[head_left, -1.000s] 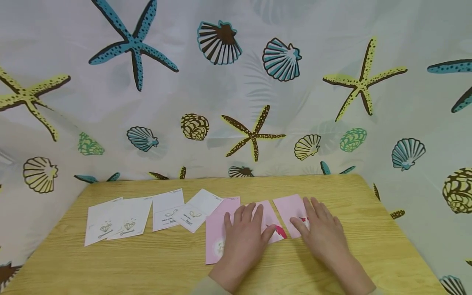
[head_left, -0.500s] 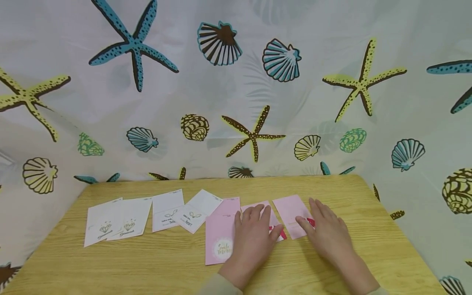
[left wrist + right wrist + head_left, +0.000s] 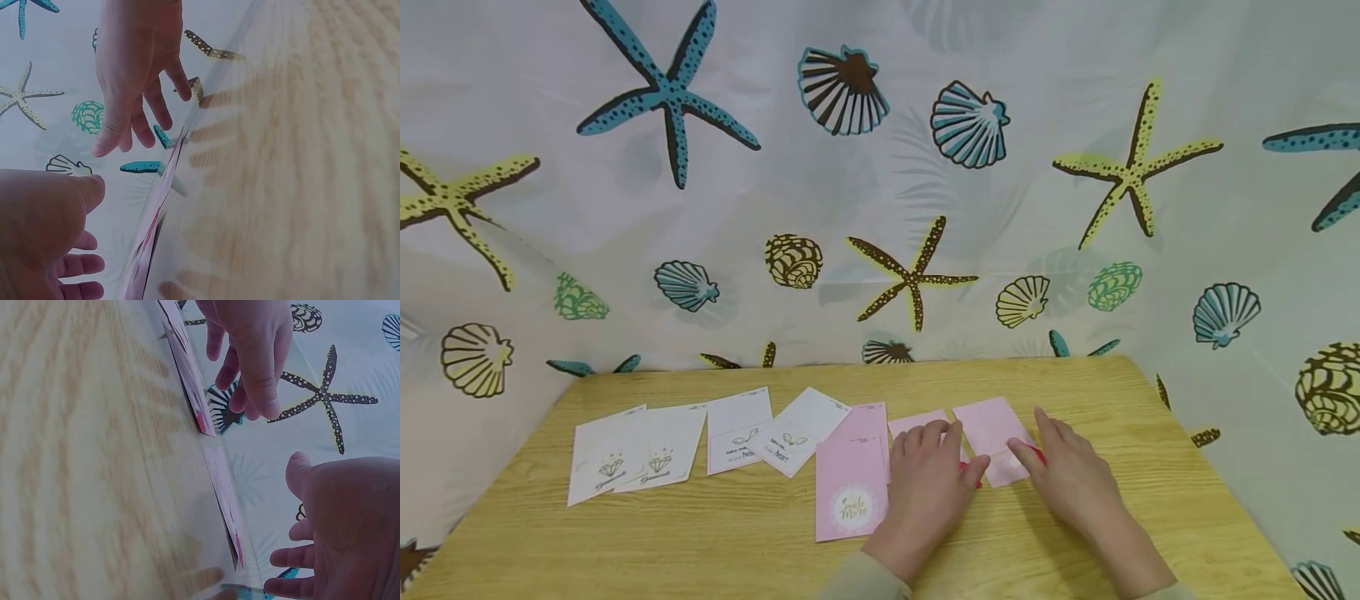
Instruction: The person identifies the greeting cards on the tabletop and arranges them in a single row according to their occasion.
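Note:
Two pink cards with red shapes near their lower edges lie side by side. My left hand [image 3: 928, 492] hovers over the left one [image 3: 925, 417], covering most of it, with relaxed, slightly spread fingers. My right hand [image 3: 1078, 483] is over the lower right corner of the other pink card [image 3: 988, 425], its thumb across the red part. In the left wrist view, a gap shows between the left hand [image 3: 44, 231] and the cards [image 3: 153, 219]. The right wrist view likewise shows the right hand [image 3: 350, 519] apart from its card [image 3: 224, 494]. Neither hand grips anything.
Left of the hands lies a pink "Smile More" card [image 3: 838, 471], overlapping another pink card [image 3: 868, 421]. Two white cards with wings [image 3: 790, 450] and two with diamonds [image 3: 666, 433] continue leftward along the wooden table [image 3: 700, 542]. A shell-patterned curtain [image 3: 850, 183] hangs behind.
My left hand has shifted right, uncovering the "Smile More" print. My right hand has moved slightly right and down, off more of its pink card. The cards stay in place.

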Action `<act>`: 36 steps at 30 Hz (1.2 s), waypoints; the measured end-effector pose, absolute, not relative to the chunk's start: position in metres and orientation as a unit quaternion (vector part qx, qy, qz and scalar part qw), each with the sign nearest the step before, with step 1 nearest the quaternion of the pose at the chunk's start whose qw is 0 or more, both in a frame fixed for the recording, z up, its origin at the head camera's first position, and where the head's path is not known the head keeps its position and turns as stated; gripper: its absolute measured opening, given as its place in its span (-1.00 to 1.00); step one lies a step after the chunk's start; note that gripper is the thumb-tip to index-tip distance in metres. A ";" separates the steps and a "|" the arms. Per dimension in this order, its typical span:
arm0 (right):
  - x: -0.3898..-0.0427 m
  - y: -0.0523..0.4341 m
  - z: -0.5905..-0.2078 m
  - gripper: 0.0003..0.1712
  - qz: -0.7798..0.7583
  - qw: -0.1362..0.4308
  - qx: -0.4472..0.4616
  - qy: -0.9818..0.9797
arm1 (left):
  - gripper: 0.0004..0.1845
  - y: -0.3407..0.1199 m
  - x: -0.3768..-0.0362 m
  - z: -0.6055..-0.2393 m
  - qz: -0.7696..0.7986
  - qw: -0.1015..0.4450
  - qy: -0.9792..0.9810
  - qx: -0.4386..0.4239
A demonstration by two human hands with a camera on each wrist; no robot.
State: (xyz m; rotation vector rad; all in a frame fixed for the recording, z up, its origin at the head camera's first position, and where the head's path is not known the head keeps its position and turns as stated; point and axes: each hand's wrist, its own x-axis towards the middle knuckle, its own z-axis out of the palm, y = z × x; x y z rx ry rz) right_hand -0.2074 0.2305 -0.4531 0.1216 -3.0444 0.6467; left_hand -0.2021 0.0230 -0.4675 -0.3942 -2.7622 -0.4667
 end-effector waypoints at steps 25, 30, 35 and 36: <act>-0.214 0.244 -0.458 -0.11 0.220 -0.012 0.041 -0.975 | -0.36 0.039 -0.211 -0.478 -0.195 0.120 -0.965 -0.130; -0.215 0.246 -0.459 -0.17 0.215 -0.007 0.052 -0.975 | -0.35 0.040 -0.211 -0.479 -0.186 0.111 -0.968 -0.124; -0.215 0.246 -0.459 -0.23 0.209 -0.003 0.061 -0.976 | -0.37 0.040 -0.211 -0.480 -0.171 0.105 -0.972 -0.124; -0.215 0.246 -0.459 -0.25 0.206 -0.003 0.062 -0.977 | -0.37 0.040 -0.211 -0.480 -0.169 0.105 -0.972 -0.123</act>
